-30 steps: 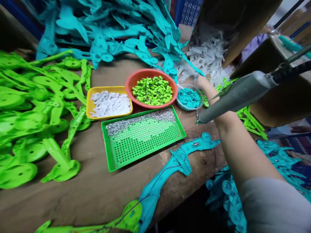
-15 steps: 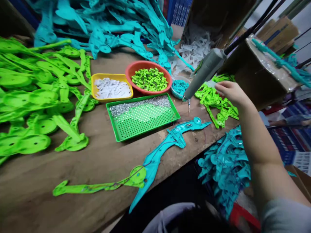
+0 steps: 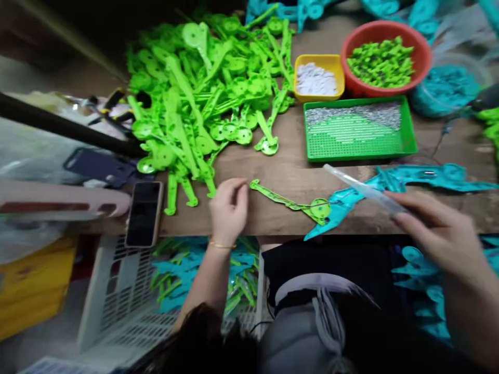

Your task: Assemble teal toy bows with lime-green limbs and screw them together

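Note:
My right hand (image 3: 440, 228) pinches a long translucent whitish plastic strip (image 3: 362, 189), its free end pointing up and left over the bench. Beneath the strip lies a turquoise plastic part (image 3: 345, 210), joined at its lower left to a slim green plastic arm (image 3: 286, 201) by a round green disc. A thin dark wire runs along both. By the tip of the green arm, my left hand (image 3: 230, 205) rests at the bench edge with curled fingers. Whatever may be inside those fingers is hidden.
Behind the joined parts stand a green mesh tray (image 3: 351, 153) of small metal pieces, a yellow tub (image 3: 339, 78) and a red bowl (image 3: 385, 87). Green parts (image 3: 195, 104) are heaped at left, near a phone (image 3: 143, 215). A white crate (image 3: 103, 291) sits below.
The view has swung left and down. My right hand has come from the back right to above the turquoise part, bringing the strip. My left hand has come into view.

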The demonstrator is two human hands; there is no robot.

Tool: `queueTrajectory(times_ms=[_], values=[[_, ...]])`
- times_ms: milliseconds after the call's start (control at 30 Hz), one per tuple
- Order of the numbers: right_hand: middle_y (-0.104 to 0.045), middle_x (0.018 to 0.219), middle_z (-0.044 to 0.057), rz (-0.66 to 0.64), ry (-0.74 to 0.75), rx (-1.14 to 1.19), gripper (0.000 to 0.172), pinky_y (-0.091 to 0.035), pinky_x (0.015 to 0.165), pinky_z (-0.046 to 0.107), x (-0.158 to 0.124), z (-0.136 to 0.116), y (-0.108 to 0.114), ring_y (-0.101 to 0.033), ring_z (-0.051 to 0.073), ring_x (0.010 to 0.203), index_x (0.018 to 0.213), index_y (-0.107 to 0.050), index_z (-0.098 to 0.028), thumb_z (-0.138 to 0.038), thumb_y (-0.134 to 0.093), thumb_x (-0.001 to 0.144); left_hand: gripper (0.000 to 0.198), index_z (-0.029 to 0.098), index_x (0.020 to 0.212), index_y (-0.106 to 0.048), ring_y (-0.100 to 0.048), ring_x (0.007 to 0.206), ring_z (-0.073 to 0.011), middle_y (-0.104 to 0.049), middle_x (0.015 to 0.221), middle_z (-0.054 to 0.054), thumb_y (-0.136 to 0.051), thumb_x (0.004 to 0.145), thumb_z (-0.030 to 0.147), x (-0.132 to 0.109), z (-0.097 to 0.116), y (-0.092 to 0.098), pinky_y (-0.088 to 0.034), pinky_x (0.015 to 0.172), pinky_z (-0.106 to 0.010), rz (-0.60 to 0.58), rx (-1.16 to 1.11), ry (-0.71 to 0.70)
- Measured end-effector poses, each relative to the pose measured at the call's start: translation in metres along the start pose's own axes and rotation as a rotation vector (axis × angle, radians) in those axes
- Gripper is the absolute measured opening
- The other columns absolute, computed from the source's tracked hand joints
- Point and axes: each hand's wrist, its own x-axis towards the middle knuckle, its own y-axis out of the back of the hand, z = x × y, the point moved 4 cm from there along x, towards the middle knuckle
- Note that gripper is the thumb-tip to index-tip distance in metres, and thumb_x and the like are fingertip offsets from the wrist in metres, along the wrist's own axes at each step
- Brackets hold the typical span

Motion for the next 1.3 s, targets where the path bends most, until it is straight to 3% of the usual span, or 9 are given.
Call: queueTrajectory(times_ms=[167, 267, 367, 600, 733, 967, 1100, 1300], values=[[-0.066, 0.095, 0.008, -0.115, 0.428, -0.103, 0.033, -0.051, 0.074, 0.033, 0.016, -0.048, -0.088, -0.062, 0.019, 0.085, 0.123, -0.060, -0.021, -0.027, -0.058, 0.091, 0.028, 0.016, 0.113, -0.064, -0.059, 0.108, -0.0221, -0.066, 0.113, -0.012, -0.044, 0.093, 0.018, -0.013, -0.001, -0.023, -0.045, 0.098, -0.041, -0.009, 0.102, -0.043], [-0.067, 0.093, 0.010, -0.115, 0.597, -0.269, 0.030, -0.047, 0.071, 0.035, 0.016, -0.061, -0.117, -0.057, 0.022, 0.082, 0.117, -0.062, -0.015, -0.028, -0.059, 0.090, 0.031, 0.016, 0.114, -0.064, -0.059, 0.107, -0.0220, -0.066, 0.114, -0.011, -0.043, 0.092, 0.015, -0.015, -0.007, -0.027, -0.044, 0.098, -0.040, -0.033, 0.117, -0.009], [-0.067, 0.090, 0.010, -0.105, 0.633, -0.357, 0.029, -0.043, 0.069, 0.034, 0.021, -0.067, -0.133, -0.053, 0.021, 0.079, 0.115, -0.063, -0.013, -0.028, -0.059, 0.090, 0.031, 0.015, 0.115, -0.064, -0.058, 0.108, -0.0213, -0.065, 0.113, -0.011, -0.044, 0.091, 0.014, -0.016, -0.013, -0.024, -0.045, 0.098, -0.039, -0.006, 0.103, 0.030], [-0.066, 0.087, 0.008, -0.129, 0.650, -0.458, 0.028, -0.035, 0.066, 0.034, 0.030, -0.072, -0.149, -0.049, 0.021, 0.077, 0.114, -0.064, -0.015, -0.031, -0.056, 0.092, 0.029, 0.018, 0.109, -0.065, -0.056, 0.108, -0.0208, -0.064, 0.113, -0.009, -0.043, 0.091, 0.014, -0.014, -0.016, -0.024, -0.044, 0.098, -0.039, -0.017, 0.072, 0.089], [-0.065, 0.086, 0.007, -0.134, 0.641, -0.502, 0.028, -0.034, 0.067, 0.035, 0.027, -0.074, -0.153, -0.048, 0.021, 0.075, 0.115, -0.064, -0.016, -0.030, -0.057, 0.091, 0.022, 0.015, 0.107, -0.063, -0.055, 0.108, -0.0224, -0.062, 0.112, -0.011, -0.050, 0.093, 0.027, -0.014, -0.014, -0.026, -0.042, 0.099, -0.040, -0.015, 0.095, 0.085], [-0.062, 0.115, 0.015, -0.173, 0.443, -0.453, 0.042, -0.040, 0.091, 0.044, 0.019, -0.058, -0.127, -0.054, 0.028, 0.103, 0.124, -0.054, -0.017, -0.039, -0.059, 0.089, 0.024, 0.018, 0.107, -0.057, -0.054, 0.113, -0.0246, -0.060, 0.114, -0.012, -0.051, 0.094, 0.037, -0.016, -0.013, -0.030, -0.038, 0.101, -0.043, -0.055, 0.179, 0.086], [-0.061, 0.118, 0.017, -0.150, 0.325, -0.417, 0.048, -0.035, 0.103, 0.050, 0.015, -0.039, -0.119, -0.054, 0.029, 0.109, 0.130, -0.046, -0.014, -0.040, -0.056, 0.091, 0.022, 0.018, 0.107, -0.056, -0.054, 0.113, -0.0249, -0.059, 0.113, -0.012, -0.052, 0.092, 0.035, -0.015, -0.013, -0.029, -0.037, 0.100, -0.043, -0.057, 0.177, 0.083], [-0.061, 0.118, 0.015, -0.162, 0.265, -0.340, 0.048, -0.033, 0.106, 0.049, 0.016, -0.030, -0.123, -0.054, 0.028, 0.112, 0.131, -0.043, -0.017, -0.041, -0.054, 0.091, 0.021, 0.018, 0.105, -0.057, -0.053, 0.111, -0.0245, -0.058, 0.114, -0.011, -0.055, 0.091, 0.034, -0.015, -0.016, -0.030, -0.037, 0.099, -0.043, -0.057, 0.186, 0.102]])
